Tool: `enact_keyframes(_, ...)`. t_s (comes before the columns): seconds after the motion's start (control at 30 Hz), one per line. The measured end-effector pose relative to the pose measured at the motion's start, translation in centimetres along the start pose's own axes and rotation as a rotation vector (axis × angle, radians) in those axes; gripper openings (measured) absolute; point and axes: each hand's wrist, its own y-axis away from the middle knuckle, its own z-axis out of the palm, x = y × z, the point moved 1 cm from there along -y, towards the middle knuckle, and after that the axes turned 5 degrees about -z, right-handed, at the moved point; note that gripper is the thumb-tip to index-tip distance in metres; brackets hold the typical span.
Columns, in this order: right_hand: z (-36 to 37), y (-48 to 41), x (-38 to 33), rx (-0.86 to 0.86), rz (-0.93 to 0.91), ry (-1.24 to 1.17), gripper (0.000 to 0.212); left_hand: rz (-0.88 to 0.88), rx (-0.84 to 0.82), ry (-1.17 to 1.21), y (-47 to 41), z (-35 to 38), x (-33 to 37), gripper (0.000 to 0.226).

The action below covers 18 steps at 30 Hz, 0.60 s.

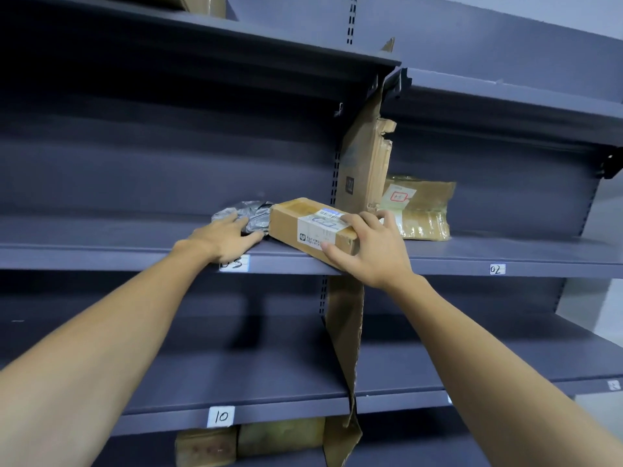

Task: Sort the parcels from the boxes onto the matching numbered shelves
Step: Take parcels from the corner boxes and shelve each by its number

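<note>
Both hands are up on one shelf. Left hand (226, 235) lies flat-ish with fingers spread on the grey bag parcel (251, 214), resting on it with no grip that I can see. Right hand (367, 251) holds the brown box (303, 224), thumb on its near side and fingers curled over the far end.

Biggest first: grey metal shelving (101, 183) fills my view, several tiers above and below the hands. A torn cardboard divider (364, 163) stands upright just beyond the right hand, running up past the tier above and down below the hands' shelf. Right of the right hand, past the divider, a tan taped parcel (421, 210) leans on the neighbouring shelf (505, 247), with a white slip on its face. The brown box sits at an angle between the hands, shipping label up, touching the grey bag parcel. Below my left arm, two tan parcels (205, 446) sit under the lower tier.

Small stuff: tag "10" (220, 416) under the left forearm, tag "02" (497, 269) right of the right wrist. A third tag (236, 263) is half covered by the left wrist, so I can't read it for sure.
</note>
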Motion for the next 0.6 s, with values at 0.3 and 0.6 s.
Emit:
enact_keyframes(0.3, -0.3, 1.2, -1.0, -0.017, 0.029, -0.019, 0.08, 0.15, 0.514, -0.192, 6.6, 2.1, 0.5, 0.059)
enact_keyframes(0.6, -1.6, 4.5, -3.5, -0.021, -0.002, -0.065, 0.074, 0.293, 0.513, -0.291, 10.5, 4.7, -2.1, 0.072)
